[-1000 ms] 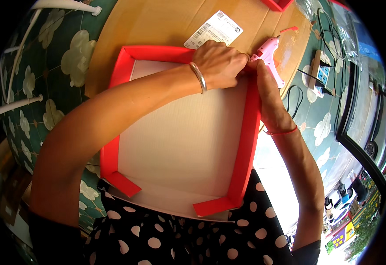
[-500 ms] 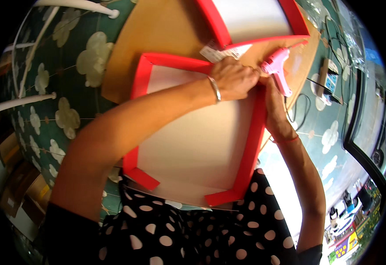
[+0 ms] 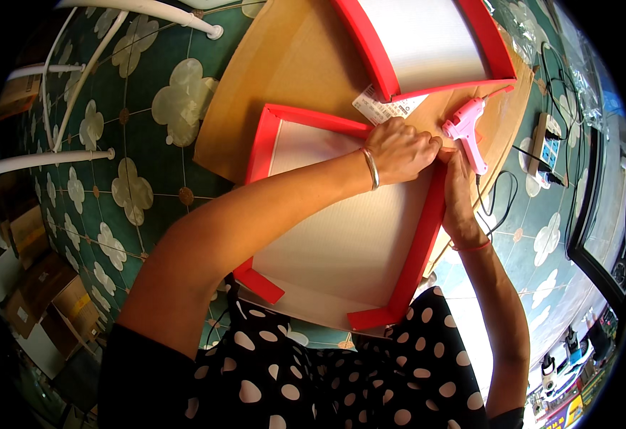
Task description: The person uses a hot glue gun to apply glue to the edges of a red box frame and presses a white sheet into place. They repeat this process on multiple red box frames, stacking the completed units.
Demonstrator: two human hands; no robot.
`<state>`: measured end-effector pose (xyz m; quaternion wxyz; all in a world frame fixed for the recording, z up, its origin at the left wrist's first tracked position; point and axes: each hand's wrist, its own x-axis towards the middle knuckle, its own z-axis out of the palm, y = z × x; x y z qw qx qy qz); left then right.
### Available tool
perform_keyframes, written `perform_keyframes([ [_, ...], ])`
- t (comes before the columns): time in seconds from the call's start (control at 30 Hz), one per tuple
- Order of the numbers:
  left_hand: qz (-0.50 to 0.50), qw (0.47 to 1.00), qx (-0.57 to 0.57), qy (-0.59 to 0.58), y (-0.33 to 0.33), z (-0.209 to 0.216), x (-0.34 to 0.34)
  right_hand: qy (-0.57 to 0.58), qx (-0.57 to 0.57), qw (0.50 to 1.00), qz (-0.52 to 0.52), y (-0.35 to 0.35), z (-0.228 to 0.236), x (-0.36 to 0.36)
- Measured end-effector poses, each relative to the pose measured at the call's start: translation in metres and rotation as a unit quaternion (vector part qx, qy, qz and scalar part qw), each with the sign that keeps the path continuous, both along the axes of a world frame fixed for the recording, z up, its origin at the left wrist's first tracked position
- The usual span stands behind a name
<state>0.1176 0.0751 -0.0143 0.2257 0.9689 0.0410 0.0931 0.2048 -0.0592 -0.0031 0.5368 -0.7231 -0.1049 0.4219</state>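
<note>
A shallow cardboard box [image 3: 419, 243] with red walls and a cream bottom lies in front of me, its near edge at my lap. On its near side two short red flaps turn inward, with a gap between them. My left hand [image 3: 401, 151] reaches across the box, fingers closed on its far right corner. At that same corner, my right hand [image 3: 459, 189] presses from the outer side, fingers and thumb together against the red wall. The fingers hide most of the corner. Just beyond, a pink glue gun [image 3: 465, 130] lies on the brown cardboard.
Another red-walled box [image 3: 370, 50] sits at the far side, near a printed white label [image 3: 381, 107]. Both boxes rest on brown cardboard [image 3: 284, 64]. A power strip [image 3: 545, 150] with dark cables lies on the green tiled floor at right. White metal legs [image 3: 62, 161] stand at left.
The whole view has shifted, so everything appears farther right and slightly lower. Both hands stay at the same box corner, with little visible change in their grip.
</note>
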Motion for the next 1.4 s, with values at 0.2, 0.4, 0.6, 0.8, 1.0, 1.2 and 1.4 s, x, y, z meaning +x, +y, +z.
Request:
perform_keyframes([
  [0.2,-0.03,0.997,-0.046,0.062,0.035,0.021,-0.032,-0.029,-0.017,0.999,-0.002,-0.001,0.013,-0.005],
  [0.4,0.028,0.978,0.015,0.208,0.128,0.054,-0.12,-0.029,0.021,0.999,0.009,-0.003,0.009,-0.01],
  [0.6,0.054,0.986,0.028,0.158,0.13,0.047,-0.126,0.009,0.0,1.0,-0.02,0.001,0.003,-0.011],
  [0.8,0.064,0.993,0.075,0.057,0.121,0.031,-0.128,0.011,-0.018,0.999,-0.037,0.001,0.001,-0.013],
  [1.0,0.127,0.983,-0.039,0.125,0.119,0.036,-0.136,-0.003,-0.017,0.999,-0.029,0.001,0.007,-0.015],
  [1.2,0.151,0.894,-0.37,0.202,0.161,0.034,-0.16,0.005,-0.003,0.999,-0.034,0.001,0.003,-0.015],
  [1.4,0.119,0.915,-0.341,0.177,0.167,0.033,-0.149,-0.024,-0.018,0.999,-0.024,0.005,0.008,-0.015],
])
